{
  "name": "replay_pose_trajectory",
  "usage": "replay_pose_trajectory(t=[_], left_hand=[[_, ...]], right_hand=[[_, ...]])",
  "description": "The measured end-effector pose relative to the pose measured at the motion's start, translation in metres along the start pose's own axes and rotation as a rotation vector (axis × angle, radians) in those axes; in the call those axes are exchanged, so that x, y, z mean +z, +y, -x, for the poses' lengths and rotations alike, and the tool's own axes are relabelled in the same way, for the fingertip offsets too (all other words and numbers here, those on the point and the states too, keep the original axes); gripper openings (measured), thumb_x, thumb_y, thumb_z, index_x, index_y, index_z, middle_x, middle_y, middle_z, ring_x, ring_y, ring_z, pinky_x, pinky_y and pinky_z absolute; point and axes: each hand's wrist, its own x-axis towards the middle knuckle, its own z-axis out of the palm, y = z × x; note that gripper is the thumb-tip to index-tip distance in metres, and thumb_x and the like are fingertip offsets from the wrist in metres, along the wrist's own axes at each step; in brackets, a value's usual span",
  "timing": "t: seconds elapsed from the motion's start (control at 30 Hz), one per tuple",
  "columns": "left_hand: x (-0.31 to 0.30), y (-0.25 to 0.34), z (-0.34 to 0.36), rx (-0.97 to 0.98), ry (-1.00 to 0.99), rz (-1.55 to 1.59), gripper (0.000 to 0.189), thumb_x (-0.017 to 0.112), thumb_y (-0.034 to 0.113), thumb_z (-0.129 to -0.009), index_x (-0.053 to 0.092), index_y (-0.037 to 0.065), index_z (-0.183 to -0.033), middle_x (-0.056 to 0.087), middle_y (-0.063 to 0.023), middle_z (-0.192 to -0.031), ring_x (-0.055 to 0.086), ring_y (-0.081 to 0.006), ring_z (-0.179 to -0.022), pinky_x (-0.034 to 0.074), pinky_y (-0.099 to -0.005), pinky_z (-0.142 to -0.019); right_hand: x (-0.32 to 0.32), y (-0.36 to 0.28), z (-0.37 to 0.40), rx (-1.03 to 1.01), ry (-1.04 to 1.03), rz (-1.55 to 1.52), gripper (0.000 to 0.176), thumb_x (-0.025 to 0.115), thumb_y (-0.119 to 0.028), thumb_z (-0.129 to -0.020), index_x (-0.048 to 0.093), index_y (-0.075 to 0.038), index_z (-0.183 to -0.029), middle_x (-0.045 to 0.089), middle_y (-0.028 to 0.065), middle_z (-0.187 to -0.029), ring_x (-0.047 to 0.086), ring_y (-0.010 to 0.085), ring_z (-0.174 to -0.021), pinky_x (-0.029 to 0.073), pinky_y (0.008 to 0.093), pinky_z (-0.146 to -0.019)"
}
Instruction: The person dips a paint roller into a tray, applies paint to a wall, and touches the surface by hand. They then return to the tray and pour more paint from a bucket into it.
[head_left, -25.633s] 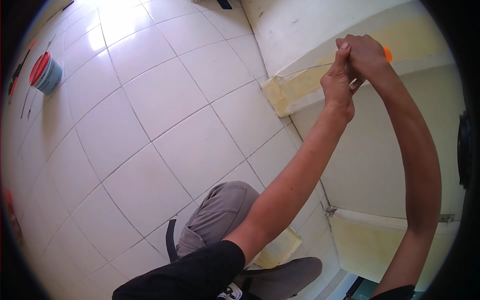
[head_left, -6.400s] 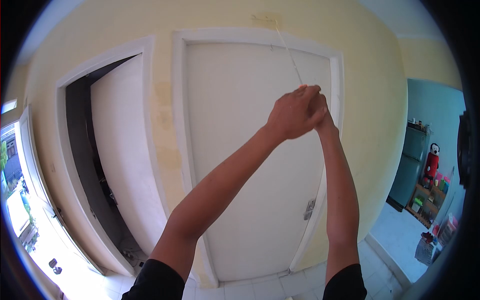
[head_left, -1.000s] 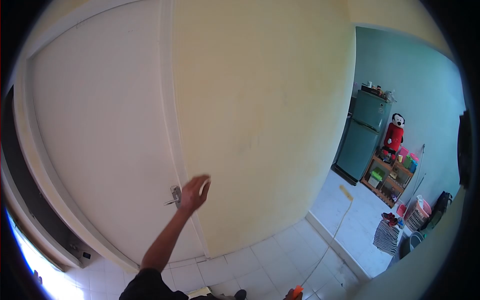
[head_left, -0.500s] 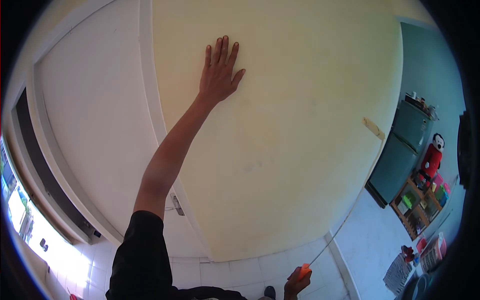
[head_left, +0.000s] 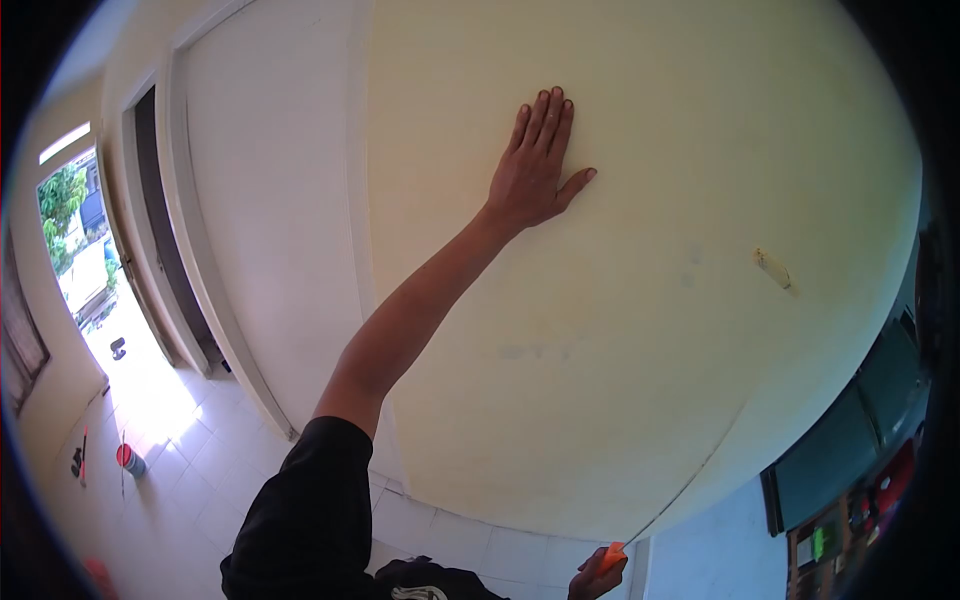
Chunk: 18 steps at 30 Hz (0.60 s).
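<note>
My left hand [head_left: 530, 175] lies flat against the pale yellow wall [head_left: 620, 420], fingers straight and thumb held out to the side. Low in the view, my right hand [head_left: 598, 578] is closed round the orange handle of a paint roller [head_left: 772, 270]. From that handle a long thin rod runs up and to the right along the wall. The cream roller head rests at the wall, right of my left hand and lower than it. Faint grey smudges mark the wall below my left hand.
A white door [head_left: 270, 190] borders the wall on the left. Beyond it, bright daylight enters through an open doorway [head_left: 85, 230]. A red-rimmed bucket [head_left: 130, 461] stands on the tiled floor [head_left: 230, 505]. At the right edge is a dark green fridge [head_left: 825, 470].
My view has turned left, bringing the doorway and bucket in. My left hand has slid right along the wall. The roller head sits farther from the wall's right edge.
</note>
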Motion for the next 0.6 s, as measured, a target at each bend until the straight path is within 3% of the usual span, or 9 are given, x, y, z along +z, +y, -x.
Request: replay_pose_trajectory(t=[0.1, 0.2, 0.27, 0.37, 0.47, 0.5, 0.57, 0.6], left_hand=[[-0.008, 0.006, 0.012, 0.005, -0.030, -0.001, 0.089, 0.049, 0.055, -0.103, 0.018, -0.006, -0.159, 0.016, -0.0241, -0.168, 0.015, -0.0371, -0.157, 0.016, -0.0491, -0.128], [-0.009, 0.013, 0.026, 0.008, -0.057, 0.014, 0.087, 0.049, 0.054, -0.103, 0.019, -0.006, -0.159, 0.018, -0.0228, -0.168, 0.017, -0.0362, -0.157, 0.017, -0.0482, -0.128], [-0.015, 0.016, 0.033, 0.010, -0.077, 0.012, 0.086, 0.049, 0.054, -0.104, 0.020, -0.005, -0.160, 0.019, -0.0216, -0.168, 0.018, -0.0356, -0.156, 0.018, -0.0478, -0.128], [-0.030, 0.021, 0.049, -0.006, -0.170, 0.054, 0.083, 0.043, 0.055, -0.106, 0.022, -0.004, -0.160, 0.022, -0.0194, -0.168, 0.018, -0.0339, -0.157, 0.018, -0.0473, -0.128], [-0.079, 0.021, 0.064, -0.481, -0.188, 1.123, 0.084, 0.032, 0.060, -0.106, 0.022, -0.004, -0.160, 0.026, -0.0175, -0.167, 0.021, -0.0326, -0.156, 0.018, -0.0456, -0.129], [-0.076, 0.011, 0.069, -0.510, 0.021, 1.532, 0.088, 0.023, 0.066, -0.105, 0.023, -0.004, -0.159, 0.030, -0.0174, -0.165, 0.024, -0.0306, -0.155, 0.019, -0.0436, -0.129], [-0.110, 0.005, 0.070, -0.579, 0.191, 2.057, 0.093, 0.018, 0.070, -0.103, 0.023, -0.004, -0.159, 0.031, -0.0188, -0.164, 0.028, -0.0302, -0.154, 0.022, -0.0425, -0.129], [-0.118, 0.001, 0.074, -0.597, 0.213, 2.141, 0.093, 0.018, 0.070, -0.103, 0.023, -0.004, -0.159, 0.031, -0.0192, -0.164, 0.028, -0.0301, -0.154, 0.022, -0.0426, -0.129]], right_hand=[[-0.006, 0.009, -0.013, -0.133, -0.042, 0.018, 0.017, 0.061, -0.013, -0.103, 0.050, -0.006, -0.092, 0.046, 0.0000, -0.062, 0.043, 0.0083, -0.050, 0.036, 0.0258, -0.045], [-0.007, -0.007, -0.024, -0.087, -0.058, -0.074, 0.016, 0.062, -0.012, -0.103, 0.050, -0.007, -0.093, 0.042, -0.0012, -0.062, 0.040, 0.0078, -0.050, 0.035, 0.0256, -0.045], [-0.006, 0.020, -0.028, -0.080, -0.055, -0.048, 0.018, 0.060, -0.015, -0.101, 0.050, -0.005, -0.091, 0.048, 0.0018, -0.061, 0.046, 0.0098, -0.046, 0.036, 0.0252, -0.044], [0.000, 0.008, -0.026, -0.041, -0.060, -0.119, 0.021, 0.062, -0.018, -0.098, 0.050, -0.002, -0.090, 0.053, 0.0044, -0.061, 0.049, 0.0108, -0.043, 0.037, 0.0246, -0.043], [0.004, -0.008, -0.016, -0.033, -0.058, -0.168, 0.021, 0.062, -0.016, -0.098, 0.050, -0.002, -0.089, 0.053, 0.0049, -0.060, 0.050, 0.0117, -0.042, 0.037, 0.0254, -0.043], [0.009, -0.010, -0.014, -0.041, -0.055, -0.179, 0.020, 0.061, -0.015, -0.098, 0.050, -0.002, -0.089, 0.053, 0.0048, -0.060, 0.050, 0.0121, -0.042, 0.037, 0.0259, -0.043], [0.016, -0.018, -0.008, -0.030, -0.033, -0.186, 0.020, 0.062, -0.016, -0.098, 0.050, -0.002, -0.089, 0.052, 0.0044, -0.060, 0.048, 0.0120, -0.042, 0.037, 0.0259, -0.043], [0.019, -0.022, -0.004, -0.017, -0.032, -0.195, 0.020, 0.062, -0.016, -0.098, 0.050, -0.002, -0.089, 0.052, 0.0042, -0.060, 0.047, 0.0119, -0.042, 0.037, 0.0259, -0.043]])
